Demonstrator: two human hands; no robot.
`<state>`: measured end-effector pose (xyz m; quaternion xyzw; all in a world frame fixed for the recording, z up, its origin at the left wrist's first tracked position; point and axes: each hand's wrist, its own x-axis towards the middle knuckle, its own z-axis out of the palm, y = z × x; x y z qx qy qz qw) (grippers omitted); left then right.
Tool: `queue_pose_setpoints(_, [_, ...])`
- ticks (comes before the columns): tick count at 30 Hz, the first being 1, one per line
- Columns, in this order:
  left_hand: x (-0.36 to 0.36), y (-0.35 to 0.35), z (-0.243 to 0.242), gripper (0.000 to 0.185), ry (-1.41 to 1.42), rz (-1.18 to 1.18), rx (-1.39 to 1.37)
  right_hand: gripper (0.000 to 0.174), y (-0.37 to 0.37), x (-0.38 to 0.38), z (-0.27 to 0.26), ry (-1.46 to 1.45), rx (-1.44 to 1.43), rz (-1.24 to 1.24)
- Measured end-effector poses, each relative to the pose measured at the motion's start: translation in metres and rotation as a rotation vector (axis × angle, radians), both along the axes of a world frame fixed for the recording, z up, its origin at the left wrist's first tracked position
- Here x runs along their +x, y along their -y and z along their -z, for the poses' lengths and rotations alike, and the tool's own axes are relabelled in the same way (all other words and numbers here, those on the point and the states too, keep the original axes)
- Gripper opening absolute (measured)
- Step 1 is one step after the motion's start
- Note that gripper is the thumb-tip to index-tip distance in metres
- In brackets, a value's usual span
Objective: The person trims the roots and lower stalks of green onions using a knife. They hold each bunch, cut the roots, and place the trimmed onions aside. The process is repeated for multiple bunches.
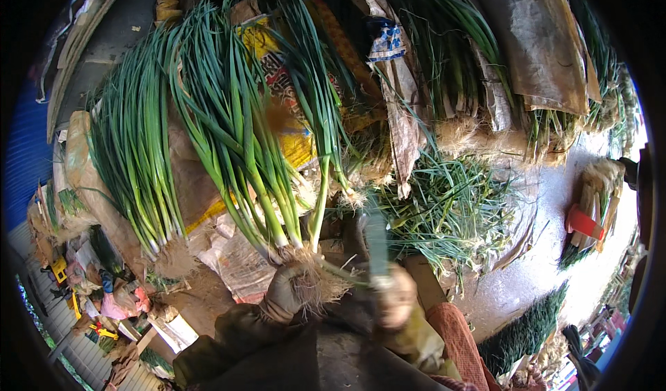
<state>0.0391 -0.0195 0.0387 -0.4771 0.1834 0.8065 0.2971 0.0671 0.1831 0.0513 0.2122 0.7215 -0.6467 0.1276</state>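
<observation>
My left hand (pixel 283 292), in a dirty glove, grips several green onions (pixel 255 183) by their rooted ends. Their leaves fan up and away, and the pale roots (pixel 317 287) hang beside the glove. At the right, my right hand (pixel 395 294) is closed on the handle of a knife, blurred by motion. The knife blade (pixel 376 235) points away from me, and a thin stalk (pixel 341 274) reaches from the bunch toward it. Left of the held bunch lies a neat row of green onions (pixel 140 167), roots toward me.
A heap of loose trimmed leaves (pixel 452 209) lies right of the knife. Sacking (pixel 546 42) covers more rooted onions at the top right. A yellow printed sack (pixel 299 149) lies behind the bunch. A person in pink (pixel 117 305) is at the far lower left. A red cone (pixel 585 223) stands at right.
</observation>
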Motion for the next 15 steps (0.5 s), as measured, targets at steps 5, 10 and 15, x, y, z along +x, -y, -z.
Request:
queue_pose_setpoints(5, [0.012, 0.037, 0.013, 0.044, -0.146, 0.026, 0.137, 0.034, -0.117, -0.002, 0.004, 0.315, 0.378, 0.541])
queue_pose_setpoints(10, [0.011, 0.037, 0.003, 0.055, -0.167, 0.052, 0.063, 0.059, -0.038, -0.05, 0.046, 0.313, -0.37, 0.034])
queue_pose_setpoints(15, [0.019, 0.053, 0.007, 0.054, -0.237, 0.078, 0.157, 0.037, 0.058, -0.104, 0.077, 0.357, -0.94, -0.28])
